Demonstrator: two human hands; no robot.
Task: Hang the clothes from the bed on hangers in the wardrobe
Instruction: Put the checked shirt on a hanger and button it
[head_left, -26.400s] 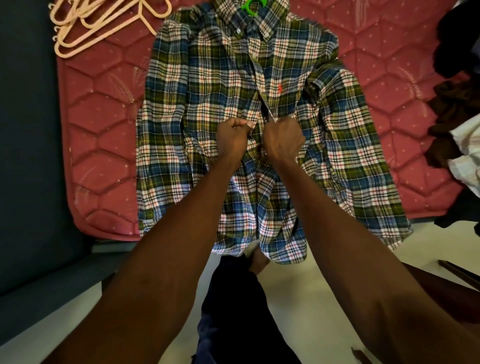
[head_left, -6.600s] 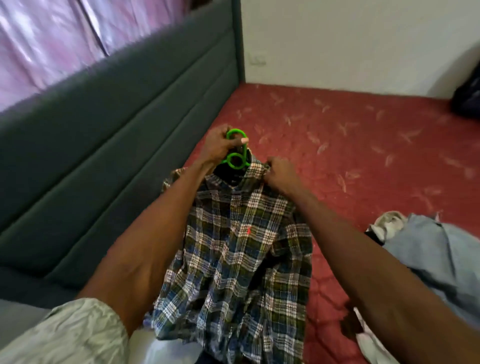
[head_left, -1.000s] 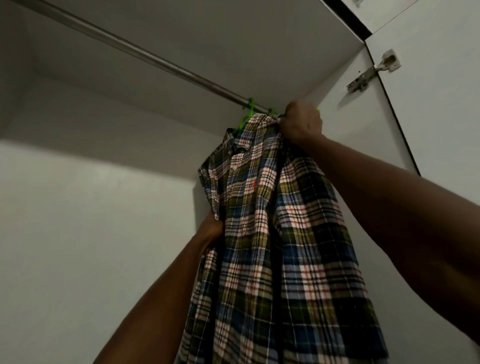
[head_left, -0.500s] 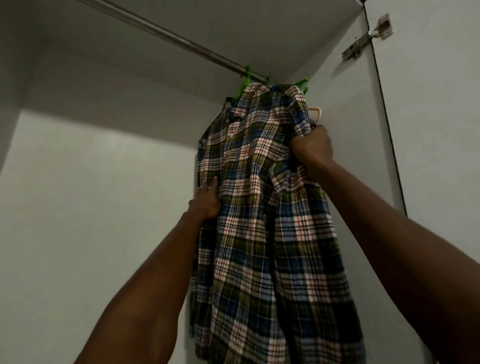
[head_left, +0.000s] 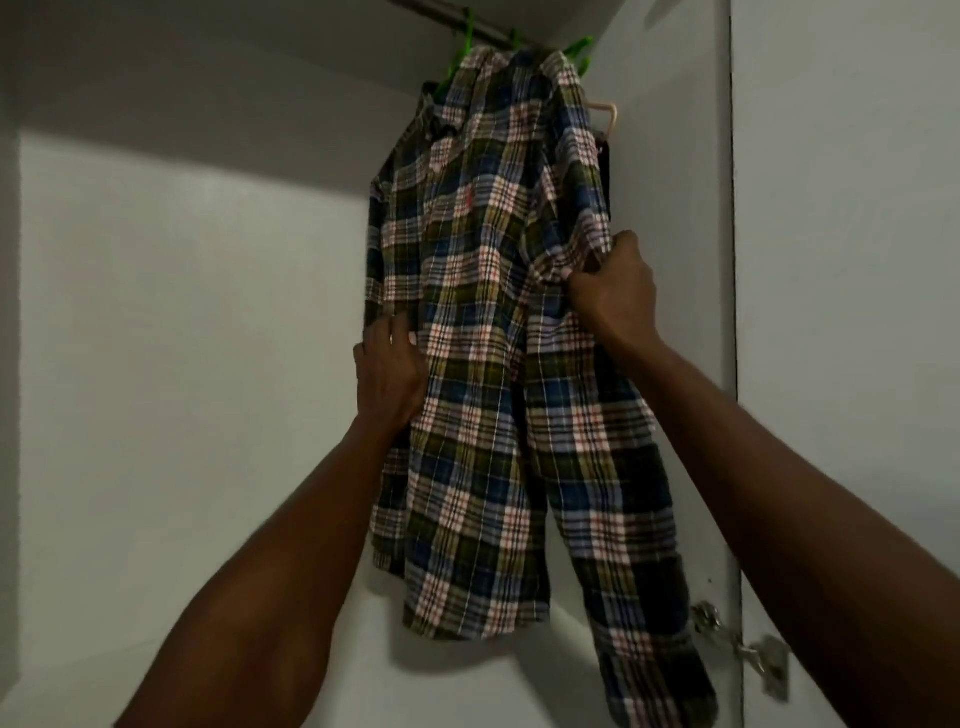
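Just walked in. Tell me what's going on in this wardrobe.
A person is hanging a plaid shirt in the wardrobe. It hangs on a green hanger hooked over the rail at the top. The right hand pinches a fold of fabric at the sleeve, and the left hand rests against the shirt's left edge, apparently straightening it. A beige hanger peeks out behind, near the wardrobe side panel.

A metal door hinge (head_left: 748, 644) is fixed low on the white side panel (head_left: 675, 218), at its right edge. Right of that panel stands a pale flat surface (head_left: 852, 260), probably the open door. Left of the panel, the lit back wall (head_left: 182, 364) lies under a shadowed band.
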